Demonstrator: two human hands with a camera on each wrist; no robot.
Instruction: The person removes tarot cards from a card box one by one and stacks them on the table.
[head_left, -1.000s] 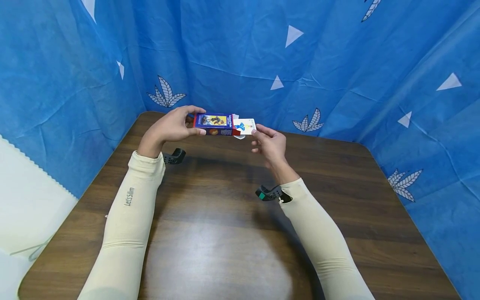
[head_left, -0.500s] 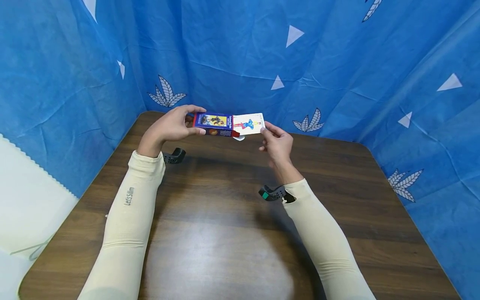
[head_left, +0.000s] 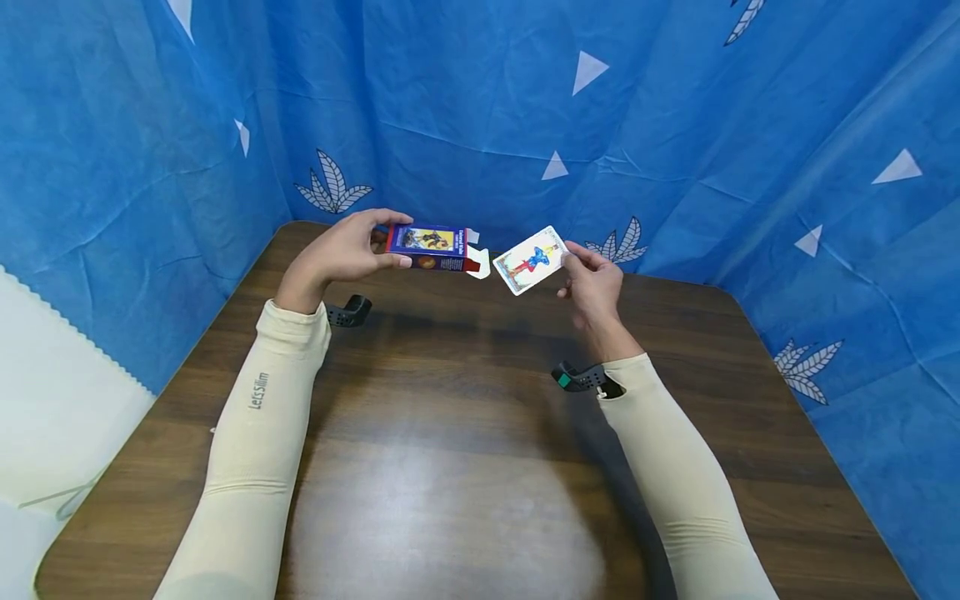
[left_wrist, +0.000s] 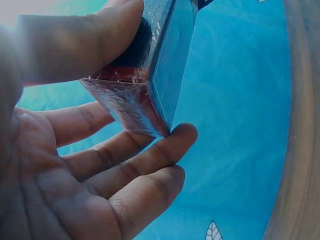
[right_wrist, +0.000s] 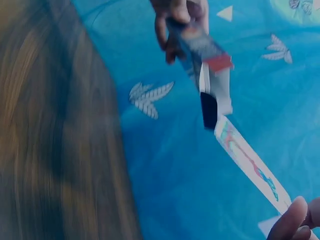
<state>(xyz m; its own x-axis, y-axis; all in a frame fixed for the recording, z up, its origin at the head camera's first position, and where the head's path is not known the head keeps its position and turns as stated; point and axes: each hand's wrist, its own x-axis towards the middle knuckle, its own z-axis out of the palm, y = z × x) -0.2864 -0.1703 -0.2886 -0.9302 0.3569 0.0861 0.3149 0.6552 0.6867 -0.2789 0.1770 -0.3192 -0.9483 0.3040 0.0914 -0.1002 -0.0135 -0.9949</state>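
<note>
My left hand (head_left: 341, 254) grips a blue and red card box (head_left: 429, 242) by its left end, thumb on the near side and fingers round the far side. White flaps stand out at the box's right end, which is open. In the left wrist view the thumb presses on the glossy wrapped box (left_wrist: 132, 100). To the right, my right hand (head_left: 596, 283) pinches an illustrated card (head_left: 531, 260) between thumb and fingers at its upper right end. The card is tilted, shows a blue and red figure, and is apart from the box.
Both hands are above a dark brown wooden table (head_left: 450, 400). A blue curtain (head_left: 480, 108) with white triangles and leaf prints hangs behind and at the sides. Black straps (head_left: 576, 377) are at both wrists, over cream sleeves (head_left: 255, 433).
The card has come out of the box's right end. My right hand has moved right with it, and the card has turned to a slant. My left hand and the box stay put.
</note>
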